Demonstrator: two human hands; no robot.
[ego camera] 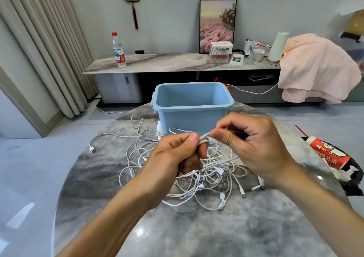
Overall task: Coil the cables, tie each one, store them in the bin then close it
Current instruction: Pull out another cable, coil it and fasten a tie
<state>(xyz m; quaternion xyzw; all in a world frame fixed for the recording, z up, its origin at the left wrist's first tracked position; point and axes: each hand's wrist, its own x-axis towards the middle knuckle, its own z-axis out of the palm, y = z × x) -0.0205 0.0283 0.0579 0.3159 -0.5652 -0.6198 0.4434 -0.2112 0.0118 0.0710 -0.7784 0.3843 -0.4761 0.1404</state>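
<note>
A tangle of several white cables (214, 174) lies on the round marble table (177, 233), in front of an open light-blue bin (192, 106). Above the pile, my left hand (177, 152) grips a small white cable coil (203, 139) between thumb and fingers. My right hand (250, 142) pinches the free end of that same cable right beside the coil. No bin lid is visible.
One cable end with a USB plug (92, 149) trails to the table's left. A red-and-white tube (329, 154) on dark packaging sits at the right edge. Behind stands a low cabinet (177, 63) with a water bottle (118, 50), boxes and a pink blanket (315, 67).
</note>
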